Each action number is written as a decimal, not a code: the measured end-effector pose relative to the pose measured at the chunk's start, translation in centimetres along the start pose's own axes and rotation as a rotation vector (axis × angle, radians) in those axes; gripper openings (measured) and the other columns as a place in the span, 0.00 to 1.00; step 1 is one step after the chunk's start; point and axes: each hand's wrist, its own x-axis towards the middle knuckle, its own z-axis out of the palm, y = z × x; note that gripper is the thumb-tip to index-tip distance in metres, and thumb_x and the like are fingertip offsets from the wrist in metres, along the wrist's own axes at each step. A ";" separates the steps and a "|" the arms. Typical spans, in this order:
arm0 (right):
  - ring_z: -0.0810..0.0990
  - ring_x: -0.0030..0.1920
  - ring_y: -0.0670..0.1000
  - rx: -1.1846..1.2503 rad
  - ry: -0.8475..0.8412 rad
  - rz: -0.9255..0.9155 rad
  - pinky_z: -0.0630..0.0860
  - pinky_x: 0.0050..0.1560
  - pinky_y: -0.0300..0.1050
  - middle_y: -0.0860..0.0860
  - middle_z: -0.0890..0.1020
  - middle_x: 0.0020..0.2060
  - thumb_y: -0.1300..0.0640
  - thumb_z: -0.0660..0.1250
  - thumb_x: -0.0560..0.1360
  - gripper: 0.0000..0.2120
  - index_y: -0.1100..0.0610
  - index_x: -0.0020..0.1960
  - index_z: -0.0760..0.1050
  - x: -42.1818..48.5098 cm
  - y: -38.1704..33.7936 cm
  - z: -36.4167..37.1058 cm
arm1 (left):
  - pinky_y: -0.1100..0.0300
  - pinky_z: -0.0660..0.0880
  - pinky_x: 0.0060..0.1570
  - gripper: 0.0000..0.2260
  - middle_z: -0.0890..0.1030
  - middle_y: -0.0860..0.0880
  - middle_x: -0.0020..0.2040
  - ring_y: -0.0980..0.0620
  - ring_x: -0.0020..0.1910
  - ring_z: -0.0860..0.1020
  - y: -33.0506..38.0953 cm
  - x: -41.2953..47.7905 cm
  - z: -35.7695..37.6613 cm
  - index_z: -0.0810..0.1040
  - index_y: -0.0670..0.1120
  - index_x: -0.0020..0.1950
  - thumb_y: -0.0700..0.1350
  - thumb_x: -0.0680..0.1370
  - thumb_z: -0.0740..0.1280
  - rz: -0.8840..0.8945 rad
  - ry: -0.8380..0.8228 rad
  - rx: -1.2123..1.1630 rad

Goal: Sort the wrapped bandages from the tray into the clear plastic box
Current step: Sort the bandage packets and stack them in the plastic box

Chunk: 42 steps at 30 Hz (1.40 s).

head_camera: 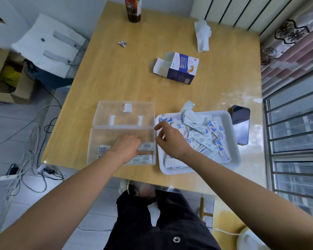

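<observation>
Two hands are seen over the near edge of the worktop point(116, 78). The left hand point(127, 146) is lowered into the box point(107, 136), knuckles up and fingers bent down onto the bandages lying there; whether one is gripped cannot be told. The right hand point(170, 139) is held over the left edge of the tray point(224, 116), its fingers loosely curled and spread, and nothing is seen in its grasp.

A few bandages point(104, 149) are laid flat along the near wall of the box, some partly hidden by the left hand. The lid point(116, 110) is folded back flat on the worktop behind the box. Most of the bandages, a loose pile point(204, 139), are heaped in the tray, which is set just right of the box, almost touching it.

A phone point(240, 123) is placed face up just beside the tray on its right. Farther back an opened carton point(181, 68) is laid on its side. Beyond it a crumpled tissue point(202, 35), a small paper scrap point(122, 43) and a dark bottle point(133, 9) at the far edge are seen.
</observation>
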 end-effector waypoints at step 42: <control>0.80 0.40 0.52 -0.137 -0.067 0.207 0.77 0.43 0.43 0.50 0.81 0.44 0.65 0.63 0.74 0.10 0.51 0.48 0.77 -2.8 10.9 -7.4 | 0.59 0.69 0.40 0.06 0.76 0.53 0.44 0.55 0.39 0.74 8.8 -0.2 -5.7 0.77 0.49 0.51 0.46 0.79 0.60 0.124 0.281 -0.584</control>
